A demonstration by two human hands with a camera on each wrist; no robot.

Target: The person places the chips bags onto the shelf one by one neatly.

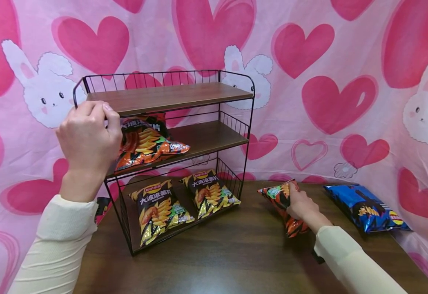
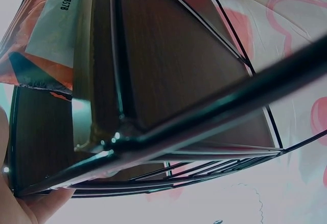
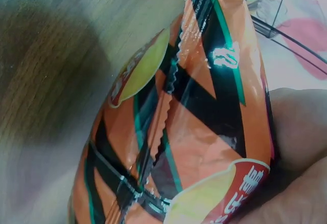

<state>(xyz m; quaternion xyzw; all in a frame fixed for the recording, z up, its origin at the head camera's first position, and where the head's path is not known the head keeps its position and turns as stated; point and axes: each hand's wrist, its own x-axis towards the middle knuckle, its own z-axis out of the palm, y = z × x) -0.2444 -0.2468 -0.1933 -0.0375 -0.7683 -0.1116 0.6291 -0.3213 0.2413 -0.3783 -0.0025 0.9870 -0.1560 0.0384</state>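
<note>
Orange chip bag (image 1: 281,204) sits in the right grip, over the surface (image 1: 228,253) to the right of the wire rack (image 1: 173,94). At far left, the left grip (image 1: 89,141) is clenched around the rack's left front frame, by the end of the top board. Just right of it, on the middle shelf (image 1: 210,136), leans an orange-and-black packet (image 1: 148,143), with the rest of that shelf running on to the right. Below, on the bottom shelf, lie two yellow-and-black packets, one on the left (image 1: 159,210) and one on the right (image 1: 210,194), side by side. Next comes the held bag, its long axis slanting from upper left to lower right, its upper left end pointing toward the rack. The right grip (image 1: 304,204) grasps it from its right side, so most of what shows lies left of the fingers; whether its underside touches the surface I cannot tell. From this bag the middle shelf lies up and to the left. The right hand is much the nearer one to it. Farthest right, a blue packet (image 1: 368,208) lies flat near the back edge, apart from the hand.
</note>
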